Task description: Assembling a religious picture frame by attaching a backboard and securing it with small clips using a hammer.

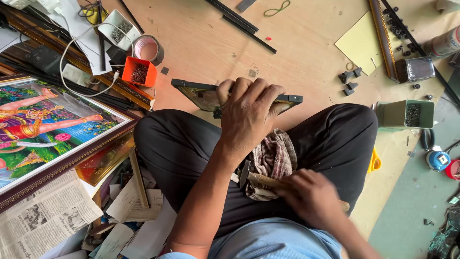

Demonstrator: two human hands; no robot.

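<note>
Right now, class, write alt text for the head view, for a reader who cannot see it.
A seated person's left hand grips a small dark picture frame on their knees, while the right hand holds a wooden-handled hammer over a checked cloth in the lap. A large framed picture, newspaper and an orange tub of nails lie around.

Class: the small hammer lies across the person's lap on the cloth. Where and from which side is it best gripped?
Grip the hammer on its wooden handle, coming from the person's right. The metal head points left toward the left hand; the handle's free end runs right, where the right hand already meets it.
</note>
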